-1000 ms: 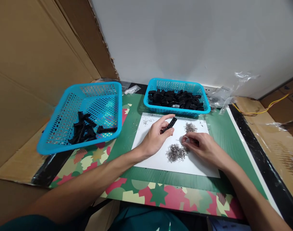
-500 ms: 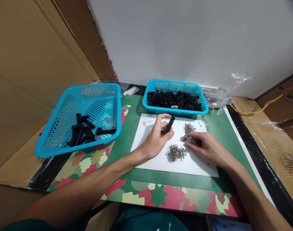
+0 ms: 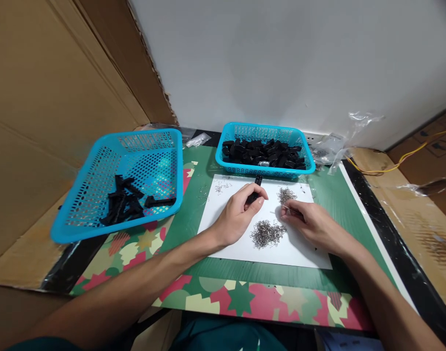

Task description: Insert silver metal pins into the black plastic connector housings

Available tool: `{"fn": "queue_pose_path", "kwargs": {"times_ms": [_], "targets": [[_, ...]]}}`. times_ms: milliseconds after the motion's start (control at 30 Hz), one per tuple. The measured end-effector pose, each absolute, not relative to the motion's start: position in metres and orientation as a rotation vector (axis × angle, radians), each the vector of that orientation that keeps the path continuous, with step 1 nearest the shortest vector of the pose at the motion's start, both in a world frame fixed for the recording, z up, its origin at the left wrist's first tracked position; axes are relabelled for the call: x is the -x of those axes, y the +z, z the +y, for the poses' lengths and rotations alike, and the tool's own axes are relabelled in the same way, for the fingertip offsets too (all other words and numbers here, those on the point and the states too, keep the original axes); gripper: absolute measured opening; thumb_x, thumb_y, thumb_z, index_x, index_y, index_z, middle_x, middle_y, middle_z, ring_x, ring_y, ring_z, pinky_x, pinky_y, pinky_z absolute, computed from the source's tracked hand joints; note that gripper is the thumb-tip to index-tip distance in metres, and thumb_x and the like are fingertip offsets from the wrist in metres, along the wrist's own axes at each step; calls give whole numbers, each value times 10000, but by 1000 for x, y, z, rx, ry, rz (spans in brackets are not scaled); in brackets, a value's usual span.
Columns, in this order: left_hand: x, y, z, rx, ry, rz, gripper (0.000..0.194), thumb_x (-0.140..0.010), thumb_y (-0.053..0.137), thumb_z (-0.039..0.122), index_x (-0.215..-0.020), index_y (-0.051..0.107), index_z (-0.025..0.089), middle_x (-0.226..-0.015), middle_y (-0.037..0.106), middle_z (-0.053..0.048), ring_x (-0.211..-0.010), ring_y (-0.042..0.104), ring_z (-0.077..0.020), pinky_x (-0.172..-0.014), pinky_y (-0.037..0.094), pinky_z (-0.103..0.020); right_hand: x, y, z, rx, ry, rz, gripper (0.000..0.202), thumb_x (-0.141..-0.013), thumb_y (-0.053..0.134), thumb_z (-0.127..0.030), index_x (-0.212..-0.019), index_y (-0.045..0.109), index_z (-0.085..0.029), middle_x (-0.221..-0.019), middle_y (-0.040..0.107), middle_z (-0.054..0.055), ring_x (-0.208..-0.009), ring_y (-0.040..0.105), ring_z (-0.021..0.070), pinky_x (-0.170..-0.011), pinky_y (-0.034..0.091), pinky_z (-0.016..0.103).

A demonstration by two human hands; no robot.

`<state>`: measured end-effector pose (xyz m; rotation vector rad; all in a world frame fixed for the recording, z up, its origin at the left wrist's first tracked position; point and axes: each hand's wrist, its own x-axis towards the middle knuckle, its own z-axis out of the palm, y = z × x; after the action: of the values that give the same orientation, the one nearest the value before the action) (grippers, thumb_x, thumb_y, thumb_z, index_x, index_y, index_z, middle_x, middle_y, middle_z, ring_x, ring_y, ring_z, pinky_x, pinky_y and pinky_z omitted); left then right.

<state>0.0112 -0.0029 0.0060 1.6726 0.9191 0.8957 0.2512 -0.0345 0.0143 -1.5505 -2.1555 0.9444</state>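
My left hand (image 3: 237,214) rests on the white sheet (image 3: 241,251) and grips a small black plastic part (image 3: 257,184), whose far end pokes out past my fingers. My right hand (image 3: 311,223) lies just to the right and pinches a thin metal spring (image 3: 284,208) between thumb and fingertips. A pile of small metal springs (image 3: 266,232) lies on the sheet between my hands. A smaller pile of springs (image 3: 286,194) sits beyond my right hand.
A blue basket (image 3: 153,204) at the left holds several black parts. Another blue basket (image 3: 223,161) behind the sheet is full of black parts. Clear plastic bags (image 3: 336,144) lie at the back right. Cardboard walls stand at the left. A yellow cable (image 3: 391,168) runs on the right.
My left hand has turned and closed more around the black part, which now points away from me. My right hand stays at the springs with little movement.
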Motion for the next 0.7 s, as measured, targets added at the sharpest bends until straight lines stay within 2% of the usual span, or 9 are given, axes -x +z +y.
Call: {"fn": "queue_pose_path", "kwargs": {"times_ms": [133, 300, 467, 700], "targets": [[-11, 10, -4, -1734, 854, 893, 220, -1022, 614, 398, -1043, 714, 203, -996, 601, -40, -809, 528, -163, -699, 390, -301, -246, 17, -38, 1381, 1095, -1890, 224, -1053, 527, -408, -958, 610, -223, -707, 431, -35, -654, 399, 156, -606, 312, 292], [-11, 11, -9, -1713, 832, 845, 268, -930, 760, 439, -1071, 747, 211, -952, 578, -15, -693, 454, -122, -640, 373, -281, -227, 17, -44, 1195, 1210, -1570, 254, -1019, 620, -461, -966, 630, -212, -760, 425, -25, -655, 379, 138, -593, 318, 281], [-12, 12, -11, -1676, 881, 837, 224, -959, 731, 406, -1002, 750, 187, -924, 596, -20, -766, 512, -139, -635, 366, -266, -215, 12, -46, 1105, 1297, -1451, 267, -995, 681, -470, -966, 655, -206, -679, 339, -58, -597, 302, 119, -540, 256, 271], [-13, 14, -11, -1649, 904, 827, 230, -965, 734, 399, -973, 744, 170, -910, 624, -14, -765, 522, -130, -634, 360, -257, -217, 9, -45, 1075, 1298, -1406, 210, -978, 729, -404, -960, 685, -200, -634, 331, -78, -560, 290, 98, -522, 229, 267]]}}
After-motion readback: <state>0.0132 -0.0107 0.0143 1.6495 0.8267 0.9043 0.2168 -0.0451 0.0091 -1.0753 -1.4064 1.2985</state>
